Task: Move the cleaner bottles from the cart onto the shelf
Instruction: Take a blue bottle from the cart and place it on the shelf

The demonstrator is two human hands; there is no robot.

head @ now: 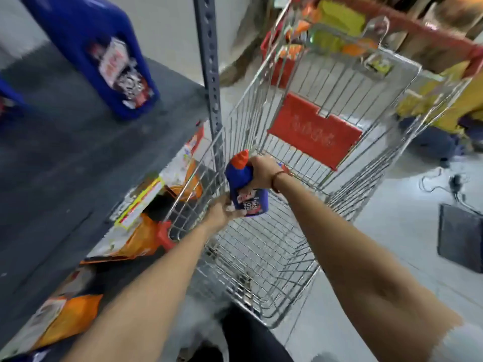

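While both arms reach forward over the wire shopping cart [264,246], the right hand [261,173] is clenched around the upper body of a blue cleaner bottle [245,189], just under its orange-red cap [241,156], and the left hand [222,212] grips the bottle's lower end from beneath, fingers against the label. So the bottle is held by both hands, tilted with the cap leaning up and to the left, above the cart's basket near its left wall and clear of the wire floor. A thin band [277,180] circles the right wrist. At the far end of the cart sits a red plastic panel [313,131], and the red handle bar [407,27] runs across the top right. To the left stands the dark grey shelf [65,152] with a perforated metal upright [209,64] at its corner; a large blue jug [96,48] with a white and red label already stands on it, well apart from the held bottle. On a lower level, orange packets [141,239] lie beside the cart. A black box [460,239] rests on the pale floor at the right.
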